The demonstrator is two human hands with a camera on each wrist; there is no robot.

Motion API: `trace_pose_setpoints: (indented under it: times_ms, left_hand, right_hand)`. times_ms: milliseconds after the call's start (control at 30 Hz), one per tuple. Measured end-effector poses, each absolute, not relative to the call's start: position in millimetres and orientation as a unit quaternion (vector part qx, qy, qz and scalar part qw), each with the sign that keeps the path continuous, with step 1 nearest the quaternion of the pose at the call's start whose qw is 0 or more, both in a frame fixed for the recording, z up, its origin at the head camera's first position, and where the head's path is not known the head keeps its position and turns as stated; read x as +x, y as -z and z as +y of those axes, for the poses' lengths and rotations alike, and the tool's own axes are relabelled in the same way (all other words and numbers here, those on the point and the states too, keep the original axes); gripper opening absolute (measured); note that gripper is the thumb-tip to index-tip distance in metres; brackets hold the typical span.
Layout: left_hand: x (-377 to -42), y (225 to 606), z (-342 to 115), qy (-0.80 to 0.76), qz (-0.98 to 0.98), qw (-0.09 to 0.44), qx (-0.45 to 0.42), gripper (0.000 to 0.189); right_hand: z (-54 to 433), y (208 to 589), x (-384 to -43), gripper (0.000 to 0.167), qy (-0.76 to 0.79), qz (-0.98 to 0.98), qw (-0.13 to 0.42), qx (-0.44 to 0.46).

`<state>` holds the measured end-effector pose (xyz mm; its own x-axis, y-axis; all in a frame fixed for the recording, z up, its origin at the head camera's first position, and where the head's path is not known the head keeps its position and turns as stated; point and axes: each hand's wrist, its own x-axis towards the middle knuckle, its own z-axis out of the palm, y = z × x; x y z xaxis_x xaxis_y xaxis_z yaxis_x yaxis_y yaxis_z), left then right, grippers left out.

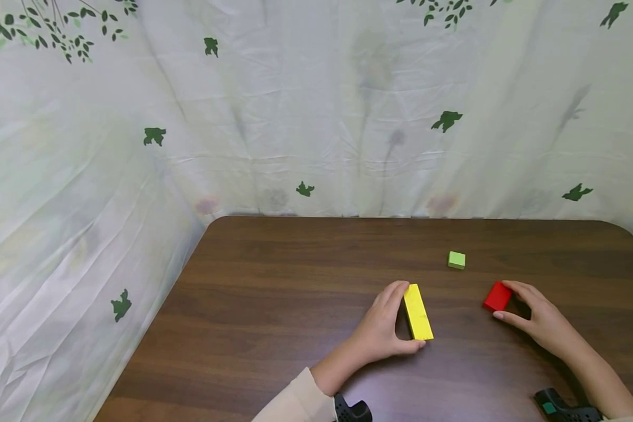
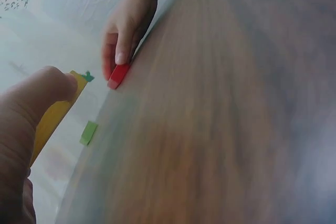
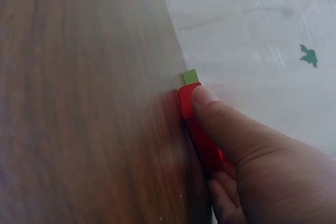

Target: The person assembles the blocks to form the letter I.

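In the head view my left hand (image 1: pixel 382 328) pinches a long yellow block (image 1: pixel 418 312) by its two ends, thumb at the near end and fingers at the far one. The left wrist view has the yellow block (image 2: pixel 52 121) off the tabletop, behind the thumb. My right hand (image 1: pixel 545 319) grips a red block (image 1: pixel 497 296) between thumb and fingers, low at the table surface. From the right wrist, the red block (image 3: pixel 197 124) is partly covered by the thumb. A small green block (image 1: pixel 456 260) sits on the table beyond both hands, touched by neither.
The brown wooden table (image 1: pixel 274 281) has rounded far corners. A pale cloth (image 1: pixel 306 117) printed with green leaves and birds hangs behind it and along the left side. Black devices are strapped at the left wrist (image 1: pixel 352 409) and the right wrist (image 1: pixel 567 407).
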<state>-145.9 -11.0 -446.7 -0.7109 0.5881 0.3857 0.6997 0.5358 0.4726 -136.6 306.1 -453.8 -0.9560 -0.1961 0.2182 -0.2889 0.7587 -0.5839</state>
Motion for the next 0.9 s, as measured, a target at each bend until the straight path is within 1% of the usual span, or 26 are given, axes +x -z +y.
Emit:
trace_pose_setpoints:
  times_ms: [167, 900]
  left_hand:
    - [-148, 445, -18, 0.313, -0.874, 0.067, -0.366, 0.096]
    - [-158, 447, -31, 0.294, -0.871, 0.026, -0.393, 0.091]
  right_hand:
    - [306, 454, -137, 0.066, -0.327, -0.933, 0.068, 0.132]
    - [306, 455, -136, 0.065, -0.319, -0.935, 0.075, 0.133]
